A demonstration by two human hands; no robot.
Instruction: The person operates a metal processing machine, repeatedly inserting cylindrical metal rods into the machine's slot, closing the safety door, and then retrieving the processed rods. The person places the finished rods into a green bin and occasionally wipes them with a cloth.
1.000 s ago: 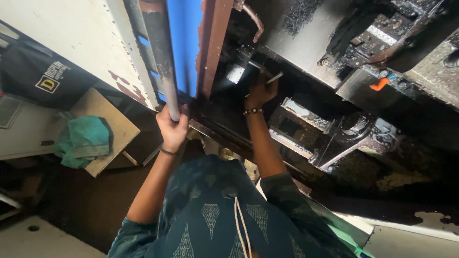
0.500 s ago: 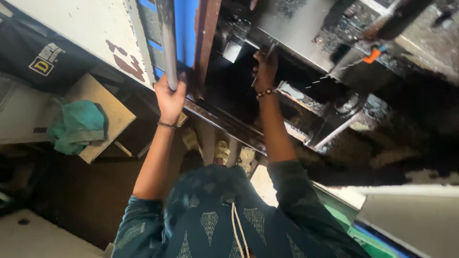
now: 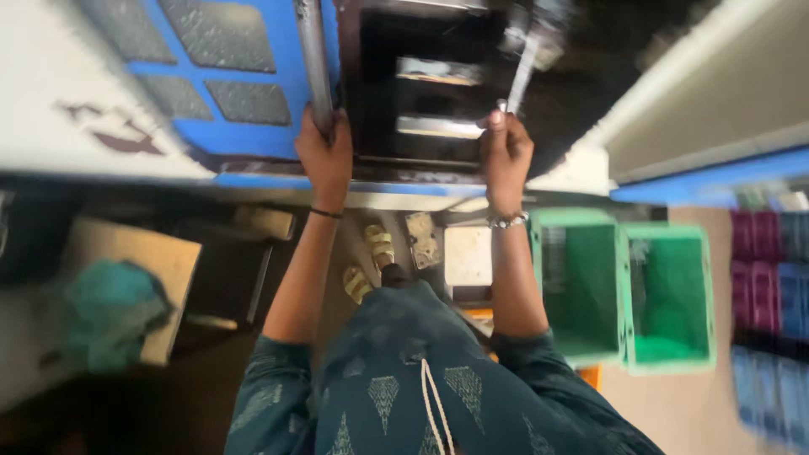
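We see the left hand [image 3: 324, 156] clenched on the upright bar [image 3: 313, 63], left of the machine opening [image 3: 421, 93]. Right hand [image 3: 506, 152] grips a thin tilted rod [image 3: 521, 76] at its right edge.

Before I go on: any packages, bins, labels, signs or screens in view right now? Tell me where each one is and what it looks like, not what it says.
Green crates: two open plastic bins side by side on the floor at right, rectangular.
Stacked crates: far right edge, magenta and blue, blurred.
Reddish mark: smeared patch on the white machine panel at upper left, unreadable.
No screens or signs show.
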